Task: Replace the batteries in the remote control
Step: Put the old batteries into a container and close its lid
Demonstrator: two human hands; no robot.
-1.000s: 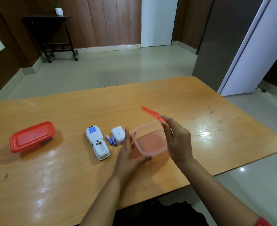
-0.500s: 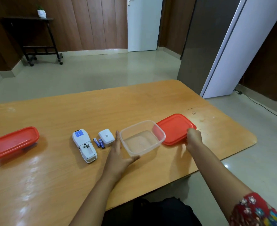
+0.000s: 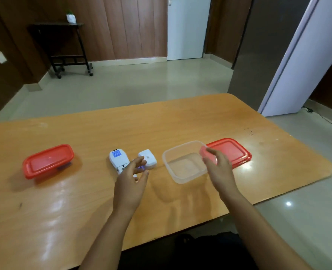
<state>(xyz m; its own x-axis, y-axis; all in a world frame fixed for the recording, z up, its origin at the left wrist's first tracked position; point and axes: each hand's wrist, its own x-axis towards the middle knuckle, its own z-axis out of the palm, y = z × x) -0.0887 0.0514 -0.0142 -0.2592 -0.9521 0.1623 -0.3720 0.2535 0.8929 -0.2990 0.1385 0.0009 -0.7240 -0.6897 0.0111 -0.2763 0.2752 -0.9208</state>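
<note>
The white remote [image 3: 116, 159] lies face down in the middle of the wooden table [image 3: 161, 121], its battery bay open. Its white cover [image 3: 148, 158] rests just to the right. Between them a blue battery [image 3: 141, 167] peeks out under my left hand [image 3: 131, 177], which hovers over it with fingers spread and holds nothing. An empty clear plastic container [image 3: 183, 162] stands right of the cover. My right hand [image 3: 218, 169] floats open above its right rim. The container's red lid [image 3: 233, 152] lies flat on the table beyond it.
A second container with a red lid [image 3: 48, 160] sits closed on the left of the table. The table's near edge runs below my forearms, its right edge past the loose lid. A black side table [image 3: 63, 45] stands far off by the wall.
My right hand set the red lid down right of the clear container, let go and drew back over the rim. My left hand left the container and moved left over the batteries.
</note>
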